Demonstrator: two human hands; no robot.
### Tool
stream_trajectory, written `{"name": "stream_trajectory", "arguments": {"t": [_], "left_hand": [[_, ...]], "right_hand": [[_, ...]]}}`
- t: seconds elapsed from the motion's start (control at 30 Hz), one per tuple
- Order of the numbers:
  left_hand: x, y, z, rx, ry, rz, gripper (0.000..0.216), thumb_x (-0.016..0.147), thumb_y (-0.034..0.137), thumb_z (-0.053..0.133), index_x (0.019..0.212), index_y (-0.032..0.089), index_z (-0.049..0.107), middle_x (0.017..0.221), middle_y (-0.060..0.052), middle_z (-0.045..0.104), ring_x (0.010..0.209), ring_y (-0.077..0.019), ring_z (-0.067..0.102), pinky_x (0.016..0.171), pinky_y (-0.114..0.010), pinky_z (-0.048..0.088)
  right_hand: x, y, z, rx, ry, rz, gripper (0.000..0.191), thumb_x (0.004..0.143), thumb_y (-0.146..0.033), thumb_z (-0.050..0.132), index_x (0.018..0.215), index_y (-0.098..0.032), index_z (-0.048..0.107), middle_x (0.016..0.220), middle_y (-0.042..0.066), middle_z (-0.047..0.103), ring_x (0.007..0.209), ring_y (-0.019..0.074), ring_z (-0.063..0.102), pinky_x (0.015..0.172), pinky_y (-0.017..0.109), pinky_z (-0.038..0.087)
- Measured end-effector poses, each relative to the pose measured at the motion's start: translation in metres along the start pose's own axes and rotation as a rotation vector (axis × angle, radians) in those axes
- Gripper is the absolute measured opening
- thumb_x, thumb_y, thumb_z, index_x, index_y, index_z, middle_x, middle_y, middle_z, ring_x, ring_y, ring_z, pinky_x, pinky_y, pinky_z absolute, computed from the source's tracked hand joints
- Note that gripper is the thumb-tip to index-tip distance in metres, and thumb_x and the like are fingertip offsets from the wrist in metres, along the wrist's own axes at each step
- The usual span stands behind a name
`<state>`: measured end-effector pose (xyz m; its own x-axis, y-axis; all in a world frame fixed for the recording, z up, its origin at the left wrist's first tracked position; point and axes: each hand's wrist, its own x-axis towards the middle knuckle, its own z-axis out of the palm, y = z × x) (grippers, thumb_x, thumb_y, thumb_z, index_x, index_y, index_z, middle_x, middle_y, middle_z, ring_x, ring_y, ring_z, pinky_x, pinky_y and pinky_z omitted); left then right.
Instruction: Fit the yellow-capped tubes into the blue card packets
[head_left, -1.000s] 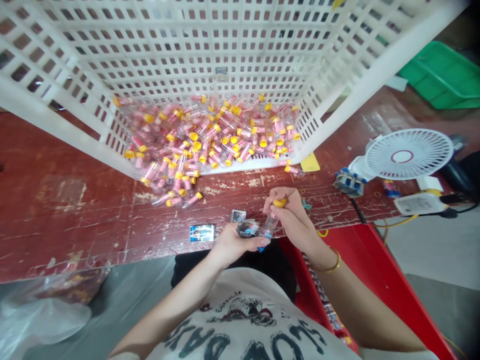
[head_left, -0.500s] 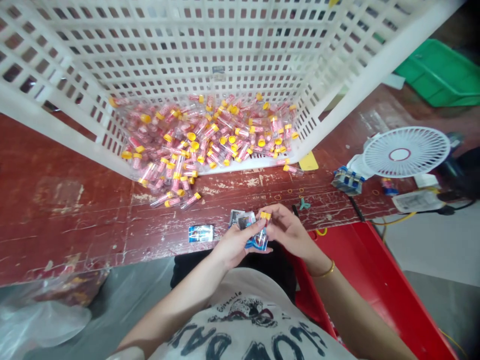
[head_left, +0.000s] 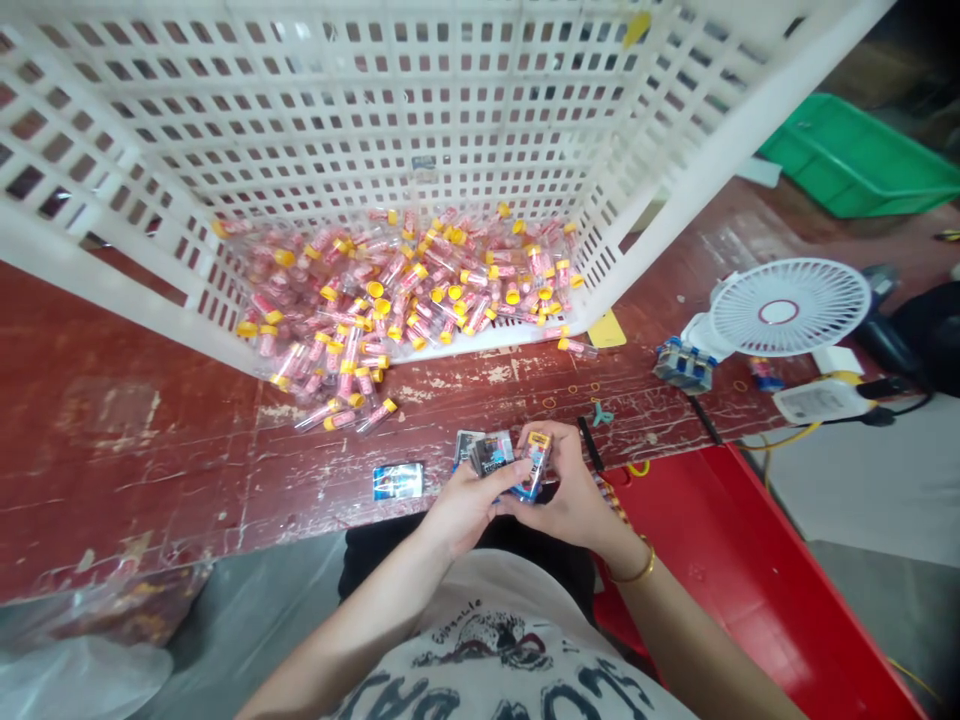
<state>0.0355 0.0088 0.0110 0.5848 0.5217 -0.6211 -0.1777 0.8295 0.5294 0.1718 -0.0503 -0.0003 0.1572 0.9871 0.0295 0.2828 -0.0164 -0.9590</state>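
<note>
In front of my body my left hand is closed around a few small printed packets, with a dark face uppermost and the thumb on top. My right hand grips a small glossy blue packet with a yellow end, fingers curled behind it. My left thumb reaches onto that packet's lower part. Whether the yellow end is a cap inside the packet, I cannot tell. A single blue and silver packet lies flat on the red table, left of my hands.
A white slotted crate on its side spills clear tubes with yellow caps and pink contents onto the table. On the right are a white fan, a green bin, rubber bands and a cable. Below sits a red tray.
My right hand has turned and lowered slightly, and the yellow-ended packet now stands more fully in view between my hands. The whole view has shifted slightly.
</note>
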Motion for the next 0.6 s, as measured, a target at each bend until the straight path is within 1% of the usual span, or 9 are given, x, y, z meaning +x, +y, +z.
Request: {"name": "stream_trajectory", "arguments": {"t": [0.13,0.23,0.27,0.3,0.37,0.43,0.5,0.53,0.6], "left_hand": [[0.0,-0.001,0.0,-0.007,-0.011,0.003,0.034,0.061,0.025,0.084,0.089,0.014,0.071,0.085,-0.006,0.073,0.073,-0.0152,0.066,0.067,-0.025,0.052],[0.0,-0.002,-0.001,-0.016,-0.018,0.028,0.033,0.061,0.023,0.083,0.09,0.013,0.07,0.086,-0.005,0.072,0.077,-0.0156,0.066,0.072,-0.025,0.052],[0.0,-0.002,-0.001,-0.005,-0.02,0.035,0.034,0.061,0.024,0.083,0.091,0.013,0.07,0.086,-0.005,0.072,0.079,-0.0164,0.066,0.073,-0.027,0.052],[0.0,-0.002,-0.001,0.018,-0.023,0.04,0.036,0.061,0.025,0.083,0.092,0.013,0.07,0.087,-0.006,0.072,0.08,-0.0174,0.066,0.074,-0.03,0.053],[0.001,-0.002,0.0,0.082,-0.025,0.045,0.04,0.06,0.029,0.083,0.094,0.014,0.069,0.088,-0.006,0.071,0.081,-0.0196,0.066,0.072,-0.035,0.056],[0.002,-0.003,0.002,0.159,-0.025,0.049,0.043,0.062,0.036,0.081,0.097,0.014,0.068,0.091,-0.008,0.07,0.083,-0.022,0.066,0.071,-0.039,0.057],[0.002,-0.005,0.003,0.25,-0.042,0.043,0.045,0.067,0.043,0.076,0.102,0.015,0.067,0.098,-0.01,0.07,0.091,-0.0251,0.066,0.074,-0.04,0.057],[0.002,-0.007,0.003,0.302,-0.065,0.031,0.046,0.07,0.045,0.073,0.105,0.015,0.066,0.103,-0.011,0.07,0.096,-0.0265,0.065,0.077,-0.04,0.057],[0.002,-0.011,-0.001,0.411,-0.131,-0.004,0.048,0.075,0.046,0.068,0.113,0.017,0.062,0.111,-0.012,0.068,0.104,-0.028,0.063,0.081,-0.041,0.056]], "right_hand": [[-0.004,0.001,0.001,-0.006,0.024,-0.019,0.069,0.062,-0.023,0.078,0.115,-0.024,0.034,0.112,0.008,0.044,0.102,0.0218,0.053,0.083,0.035,0.05],[-0.002,-0.003,-0.003,0.044,-0.007,0.028,0.072,0.059,-0.029,0.082,0.115,-0.024,0.037,0.111,0.008,0.048,0.098,0.021,0.054,0.081,0.034,0.051],[-0.001,-0.005,-0.005,0.079,-0.024,0.047,0.069,0.061,-0.033,0.081,0.114,-0.024,0.039,0.108,0.007,0.05,0.096,0.0206,0.055,0.081,0.034,0.051],[0.001,-0.006,-0.007,0.121,-0.03,0.066,0.061,0.064,-0.037,0.079,0.111,-0.024,0.043,0.105,0.006,0.053,0.094,0.02,0.056,0.082,0.035,0.051],[0.003,-0.008,-0.012,0.224,-0.005,0.104,0.04,0.072,-0.043,0.072,0.1,-0.023,0.051,0.097,0.005,0.057,0.091,0.0188,0.058,0.082,0.035,0.05],[0.001,-0.003,-0.02,0.327,0.072,0.167,0.028,0.077,-0.045,0.067,0.089,-0.022,0.054,0.092,0.003,0.06,0.086,0.0172,0.06,0.079,0.034,0.052],[-0.009,0.012,-0.039,0.378,0.197,0.249,0.027,0.076,-0.045,0.068,0.086,-0.023,0.055,0.091,0.002,0.063,0.081,0.0162,0.062,0.075,0.034,0.052],[-0.02,0.025,-0.054,0.332,0.287,0.29,0.028,0.076,-0.045,0.067,0.088,-0.023,0.055,0.091,0.002,0.064,0.08,0.0159,0.062,0.075,0.033,0.053],[-0.056,0.056,-0.091,0.108,0.495,0.387,0.031,0.077,-0.049,0.063,0.088,-0.022,0.054,0.088,0.002,0.065,0.078,0.0157,0.063,0.074,0.033,0.053]]}}
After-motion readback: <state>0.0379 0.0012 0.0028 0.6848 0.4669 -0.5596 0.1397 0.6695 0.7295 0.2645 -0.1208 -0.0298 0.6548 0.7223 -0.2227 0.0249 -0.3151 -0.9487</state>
